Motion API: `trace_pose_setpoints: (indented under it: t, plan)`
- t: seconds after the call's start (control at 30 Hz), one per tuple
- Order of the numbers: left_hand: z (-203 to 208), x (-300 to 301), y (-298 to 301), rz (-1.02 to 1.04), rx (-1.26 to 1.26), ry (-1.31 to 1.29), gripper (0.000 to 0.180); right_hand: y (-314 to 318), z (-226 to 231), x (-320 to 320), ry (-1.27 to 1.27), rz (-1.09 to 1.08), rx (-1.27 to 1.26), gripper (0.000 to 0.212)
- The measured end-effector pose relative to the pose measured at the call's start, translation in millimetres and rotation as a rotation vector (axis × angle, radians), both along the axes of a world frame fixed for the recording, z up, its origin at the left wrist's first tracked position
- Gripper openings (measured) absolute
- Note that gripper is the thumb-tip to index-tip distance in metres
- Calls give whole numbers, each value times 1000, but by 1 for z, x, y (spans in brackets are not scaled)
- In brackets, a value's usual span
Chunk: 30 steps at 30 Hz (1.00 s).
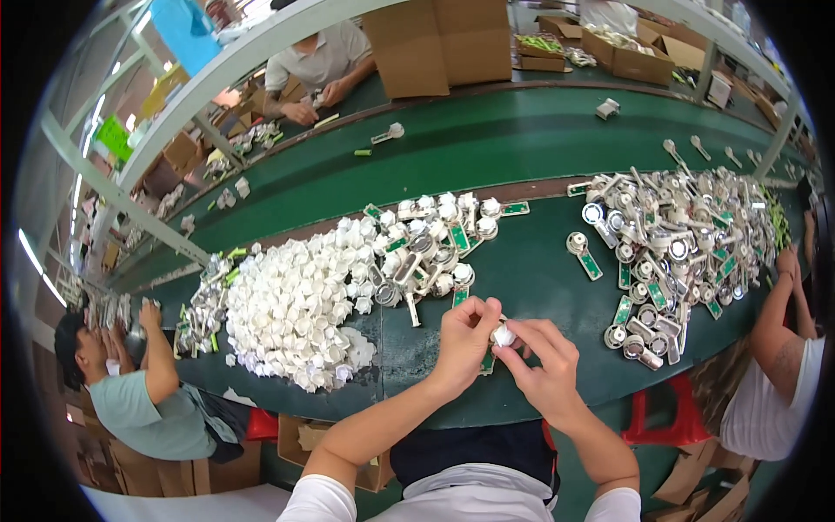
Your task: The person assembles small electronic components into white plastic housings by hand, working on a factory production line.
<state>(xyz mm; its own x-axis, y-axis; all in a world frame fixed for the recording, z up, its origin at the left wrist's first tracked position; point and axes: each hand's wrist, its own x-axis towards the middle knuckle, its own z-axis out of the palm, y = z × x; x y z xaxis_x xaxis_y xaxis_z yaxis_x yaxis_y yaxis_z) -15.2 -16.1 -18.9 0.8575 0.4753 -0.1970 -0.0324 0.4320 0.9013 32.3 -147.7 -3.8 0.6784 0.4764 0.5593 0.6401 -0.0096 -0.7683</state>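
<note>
Close to the table's front edge, my left hand (pixel 465 339) and my right hand (pixel 548 365) meet with fingertips closed round a small white flower-shaped plastic cap (pixel 503 336). A strip of green circuit board (pixel 487 362) shows just below it between the hands; whether the two are joined, I cannot tell. Left of my hands lies a large heap of similar white flower-shaped caps (pixel 296 300). Beside that heap, straight ahead of me, is a smaller pile of parts with white caps and green boards (pixel 426 239).
A big pile of metallic round parts with boards (pixel 665 252) covers the table's right side, one part (pixel 584 255) lying apart. Beyond runs a green conveyor belt (pixel 487 130) carrying scattered pieces. Co-workers sit left (pixel 156 400), right (pixel 783 374) and across (pixel 326 56). A red stool (pixel 665 413) stands below.
</note>
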Motion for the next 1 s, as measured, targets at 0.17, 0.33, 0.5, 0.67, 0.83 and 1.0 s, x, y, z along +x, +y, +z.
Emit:
trace_pose_setpoints:
  t: [0.17, 0.33, 0.5, 0.67, 0.83, 1.0]
  plan:
    - [-7, -7, 1, 21, 135, -50, 39, 5, -10, -4, -195, -93, -118, 34]
    - [1, -22, 3, 29, 186, -72, 25, 14, -15, -11, -32, -95, -21, 34]
    - [5, -32, -4, 75, 202, -206, 19, 14, -14, -10, -120, -100, -43, 36]
    - [-4, -46, 4, 18, 286, -275, 31, 1, -12, -6, 487, 267, 137, 41]
    - [0, -53, -3, 78, 257, -359, 29, 13, -19, -2, 586, 444, 216, 40]
    - [-3, -72, -4, 115, 536, -296, 28, 16, -24, -20, 545, 501, 163, 39]
